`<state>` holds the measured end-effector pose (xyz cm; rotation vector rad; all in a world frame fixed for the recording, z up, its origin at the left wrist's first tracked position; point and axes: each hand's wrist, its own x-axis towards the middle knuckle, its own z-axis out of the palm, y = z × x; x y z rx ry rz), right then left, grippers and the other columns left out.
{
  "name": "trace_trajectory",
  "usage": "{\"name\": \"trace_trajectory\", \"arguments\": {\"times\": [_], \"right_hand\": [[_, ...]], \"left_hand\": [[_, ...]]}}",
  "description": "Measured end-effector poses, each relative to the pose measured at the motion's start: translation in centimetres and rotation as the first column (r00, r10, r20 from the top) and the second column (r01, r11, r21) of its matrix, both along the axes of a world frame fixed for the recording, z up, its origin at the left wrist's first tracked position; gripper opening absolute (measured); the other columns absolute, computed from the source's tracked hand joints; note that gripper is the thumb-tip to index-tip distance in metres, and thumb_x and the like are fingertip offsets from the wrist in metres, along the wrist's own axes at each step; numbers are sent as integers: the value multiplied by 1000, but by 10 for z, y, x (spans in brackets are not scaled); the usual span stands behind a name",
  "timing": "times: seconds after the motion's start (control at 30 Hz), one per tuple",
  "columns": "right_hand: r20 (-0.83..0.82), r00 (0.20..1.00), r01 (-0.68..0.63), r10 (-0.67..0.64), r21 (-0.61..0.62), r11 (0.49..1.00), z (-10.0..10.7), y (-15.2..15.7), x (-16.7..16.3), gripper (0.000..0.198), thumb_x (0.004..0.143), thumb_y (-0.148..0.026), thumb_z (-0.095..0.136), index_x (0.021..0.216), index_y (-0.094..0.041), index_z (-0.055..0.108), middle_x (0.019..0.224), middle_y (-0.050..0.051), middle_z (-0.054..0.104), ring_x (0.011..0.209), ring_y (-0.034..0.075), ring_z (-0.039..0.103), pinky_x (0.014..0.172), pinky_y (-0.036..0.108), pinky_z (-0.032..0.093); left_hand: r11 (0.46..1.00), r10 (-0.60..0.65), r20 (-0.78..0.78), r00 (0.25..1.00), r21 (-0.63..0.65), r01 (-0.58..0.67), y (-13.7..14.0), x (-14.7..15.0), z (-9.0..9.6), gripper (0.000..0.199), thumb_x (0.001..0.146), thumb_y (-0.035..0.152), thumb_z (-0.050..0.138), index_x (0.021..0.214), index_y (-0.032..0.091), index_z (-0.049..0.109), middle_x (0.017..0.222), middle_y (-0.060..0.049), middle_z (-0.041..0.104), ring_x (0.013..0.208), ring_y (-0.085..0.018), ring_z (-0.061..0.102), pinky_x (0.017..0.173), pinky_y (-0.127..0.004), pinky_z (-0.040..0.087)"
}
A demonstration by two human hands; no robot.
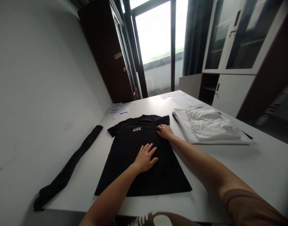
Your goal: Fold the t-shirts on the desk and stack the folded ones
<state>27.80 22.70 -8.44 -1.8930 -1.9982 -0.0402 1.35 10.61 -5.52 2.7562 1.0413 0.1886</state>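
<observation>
A black T-shirt (pixel 127 157) with small white lettering on its chest lies spread flat on the white table, its collar toward the window and its hem toward me. My left hand (pixel 145 158) rests palm down on the middle of the shirt, fingers spread. Farther up, my right hand (pixel 165 131) lies flat near the shirt's right side, just below the right sleeve (pixel 163 120). Neither hand grips the cloth.
A stack of folded white cloth (pixel 210 125) sits on the table (pixel 259 166) to the right. Along the wall runs a long black strip of fabric (pixel 71 163). Papers (pixel 121 110) lie at the far left, with more sheets (pixel 184 99) at the far end. Cabinets stand behind.
</observation>
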Motion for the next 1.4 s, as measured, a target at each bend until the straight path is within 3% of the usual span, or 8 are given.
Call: {"name": "trace_trajectory", "arguments": {"times": [1.4], "right_hand": [[-16,1000,0,-1,-15,1000,0,1,0,35,99,-38,57,129,-26,69,142,9,63,134,30,50,111,43,37]], "left_hand": [[1000,-12,-17,1000,-2,11,1,-1,4,63,104,56,47,160,28,39,171,-6,28,159,-30,21,129,-55,17]]}}
